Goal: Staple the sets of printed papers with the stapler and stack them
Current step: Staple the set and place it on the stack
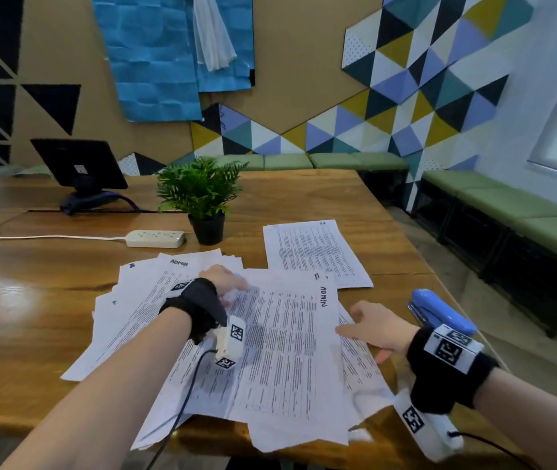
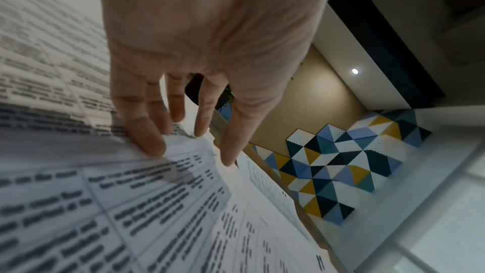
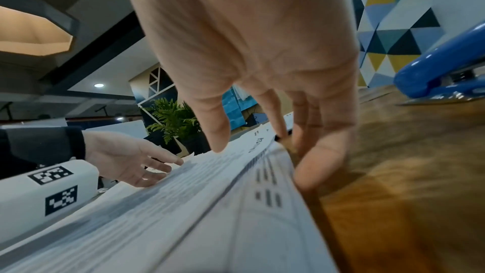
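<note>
Both forearms reach forward over the table, each wrist wrapped in a black band with a white tagged camera unit. The left hand (image 1: 228,279) lies palm down, fingers (image 2: 147,132) extended and slightly spread, tips pressing down. The right hand (image 1: 377,329) sits low to the right, thumb (image 3: 217,132) stretched out on top, the other fingers angled downward.

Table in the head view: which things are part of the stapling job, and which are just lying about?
Job:
- loose printed papers, under both hands
- separate paper set, lying apart
- blue stapler, untouched
- left hand, right hand

Lying about:
- potted plant
- power strip
- tablet on stand
</note>
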The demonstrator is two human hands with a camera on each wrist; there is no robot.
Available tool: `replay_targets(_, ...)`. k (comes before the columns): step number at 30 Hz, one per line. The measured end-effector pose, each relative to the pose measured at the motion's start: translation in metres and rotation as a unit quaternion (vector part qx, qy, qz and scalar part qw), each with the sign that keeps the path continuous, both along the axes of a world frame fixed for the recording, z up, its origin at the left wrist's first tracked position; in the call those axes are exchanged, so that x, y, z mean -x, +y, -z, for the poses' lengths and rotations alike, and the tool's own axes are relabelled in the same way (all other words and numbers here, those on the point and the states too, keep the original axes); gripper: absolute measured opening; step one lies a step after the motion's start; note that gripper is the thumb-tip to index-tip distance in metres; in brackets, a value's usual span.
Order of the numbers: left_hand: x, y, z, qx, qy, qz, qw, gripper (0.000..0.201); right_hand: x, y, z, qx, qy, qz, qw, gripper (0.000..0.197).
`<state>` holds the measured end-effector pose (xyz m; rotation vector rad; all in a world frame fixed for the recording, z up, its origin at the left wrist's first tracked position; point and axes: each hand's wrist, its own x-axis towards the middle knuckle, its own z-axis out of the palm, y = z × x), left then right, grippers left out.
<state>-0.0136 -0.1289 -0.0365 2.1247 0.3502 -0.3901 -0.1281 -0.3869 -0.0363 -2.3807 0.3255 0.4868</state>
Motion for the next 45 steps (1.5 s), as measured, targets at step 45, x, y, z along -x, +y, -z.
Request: replay_targets(45, 0.070, -0.135, 0.005, -0.409, -0.117, 0.500, 0.755, 0.075, -0.033, -0.047, -0.017, 0.232, -0.052, -0.107, 0.966, 0.047)
